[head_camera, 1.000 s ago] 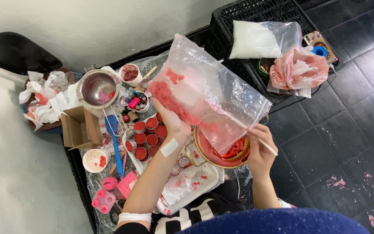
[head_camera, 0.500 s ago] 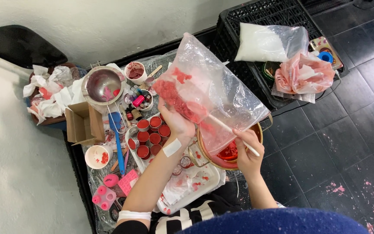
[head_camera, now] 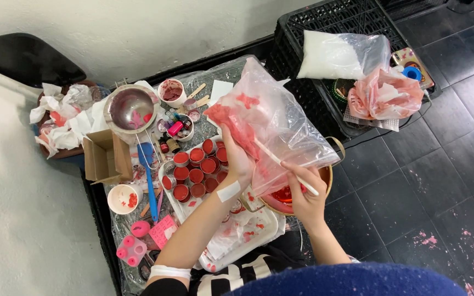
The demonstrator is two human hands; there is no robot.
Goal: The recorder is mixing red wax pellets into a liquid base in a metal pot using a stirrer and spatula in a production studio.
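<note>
While gripped at its near edge by the left hand point(head_camera: 237, 159), hangs steeper than a second ago: clear plastic bag point(head_camera: 281, 118), smeared inside with red paste, mouth sloping down over the copper-coloured bowl point(head_camera: 327, 178). Sits just right of the white tray point(head_camera: 270, 230), that bowl, with red liquid pooled inside. Pinched in the right hand point(head_camera: 305, 200), a pale thin stick point(head_camera: 283, 164); a second ago angled out past the bowl's right rim, now laid against the bag's lower side, pointing up-left toward the paste. Cannot tell whether inside the bag or pressing from outside. Means scraping of paste down toward the bowl well under way, by the look of it. Left of the hands, rows of small red-filled tins point(head_camera: 193, 170), untouched; nearby, a blue spatula point(head_camera: 150, 181).
</note>
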